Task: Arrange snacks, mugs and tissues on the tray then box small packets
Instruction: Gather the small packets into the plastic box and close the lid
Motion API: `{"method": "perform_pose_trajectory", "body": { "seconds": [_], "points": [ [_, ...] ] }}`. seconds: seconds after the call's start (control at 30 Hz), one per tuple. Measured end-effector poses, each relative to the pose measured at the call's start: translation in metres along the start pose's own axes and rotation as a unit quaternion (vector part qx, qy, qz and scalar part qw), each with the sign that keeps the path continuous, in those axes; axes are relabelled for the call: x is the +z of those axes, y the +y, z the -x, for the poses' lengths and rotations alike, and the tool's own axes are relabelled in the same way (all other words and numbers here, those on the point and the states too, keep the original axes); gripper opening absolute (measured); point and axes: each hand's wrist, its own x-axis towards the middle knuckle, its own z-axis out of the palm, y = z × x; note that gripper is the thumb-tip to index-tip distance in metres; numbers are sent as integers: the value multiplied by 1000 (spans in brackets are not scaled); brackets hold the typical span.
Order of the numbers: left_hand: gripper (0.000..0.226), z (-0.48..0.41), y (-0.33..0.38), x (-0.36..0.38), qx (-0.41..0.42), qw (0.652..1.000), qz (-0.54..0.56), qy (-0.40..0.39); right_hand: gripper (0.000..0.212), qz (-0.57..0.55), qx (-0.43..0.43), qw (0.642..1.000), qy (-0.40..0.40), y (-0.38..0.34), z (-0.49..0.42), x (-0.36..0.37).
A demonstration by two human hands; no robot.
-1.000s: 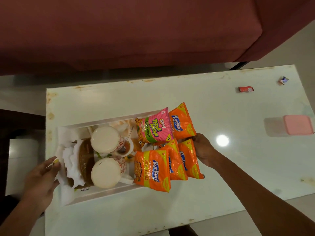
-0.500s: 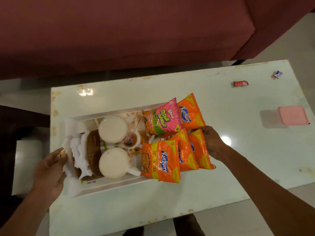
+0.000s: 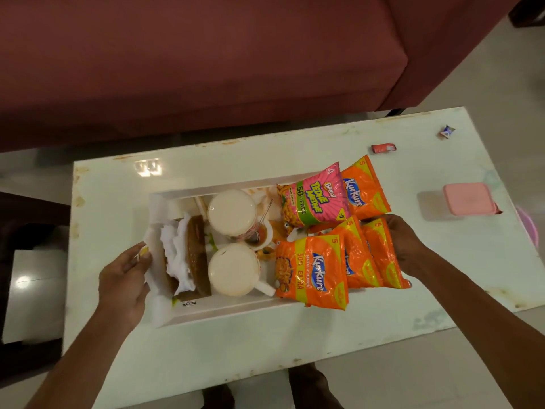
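A white tray (image 3: 224,312) sits on the white table (image 3: 265,349), with one hand at each short end. The left hand (image 3: 124,278) is at the tray's left end, its grip closed over the rim there: the thumb lies on top of the white tissues (image 3: 177,255) that spill over that edge, and the fingers curl under it. The right hand (image 3: 404,243) is at the opposite end. Its fingers disappear beneath the orange packets (so I cannot tell whether its grip is on the rim, on a packet, or loose).

Just inside the left hand's end, the tissues are tucked into a brown woven holder (image 3: 196,252). Beside it stand two mugs, the far mug (image 3: 231,212) and the near mug (image 3: 234,270), both white on top. A small bowl (image 3: 259,234) with a thin utensil in it sits between them and the snacks.

The snacks fill the tray's right half and overhang its end. A pink Bingo Tedhe Medhe packet (image 3: 314,202) lies at the far side, with a far Kurkure packet (image 3: 365,190) tucked partly under it. Three more overlap at the near side: the front Kurkure packet (image 3: 312,270), the middle Kurkure packet (image 3: 356,258) and the right Kurkure packet (image 3: 382,255), the last touching the right hand.

Well to the right on the table stands a pink-lidded box (image 3: 469,199). Farther back lie a small red packet (image 3: 383,148) and a small blue-and-white packet (image 3: 447,131), apart from each other. A maroon sofa (image 3: 206,69) runs along the table's far side.
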Motion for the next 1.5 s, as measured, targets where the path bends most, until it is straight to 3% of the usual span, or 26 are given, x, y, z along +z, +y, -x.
{"method": "perform_pose_trajectory", "body": {
  "seconds": [0.27, 0.4, 0.6, 0.8, 1.0, 1.13, 1.27, 1.5],
  "points": [
    [35, 16, -16, 58, -4, 1000, -4, 5, 82, -3, 17, 1000, 13, -11, 0, -56],
    [33, 13, -26, 79, -10, 1000, -16, 8, 53, -50, 39, 997, 40, -8, -9, -76],
    [33, 8, -35, 91, -29, 999, -29, 25, 31, -68, 69, 994, 42, -1, -28, -89],
    [34, 5, -42, 95, -29, 999, -33, 31, 44, -66, 65, 995, 32, 7, -37, -92],
    [34, 0, -45, 97, -33, 998, -32, 34, 31, -71, 86, 993, 40, 11, -45, -93],
    [34, -5, -47, 98, -38, 998, -36, 36, 46, -43, 69, 996, 36, 8, -45, -90],
    [34, -7, -49, 100, -40, 998, -36, 36, 31, -46, 74, 996, 36, 7, -48, -92],
    [33, -7, -47, 98, -45, 997, -52, 22, 53, -71, 98, 992, 32, 7, -47, -88]
  ]
}}
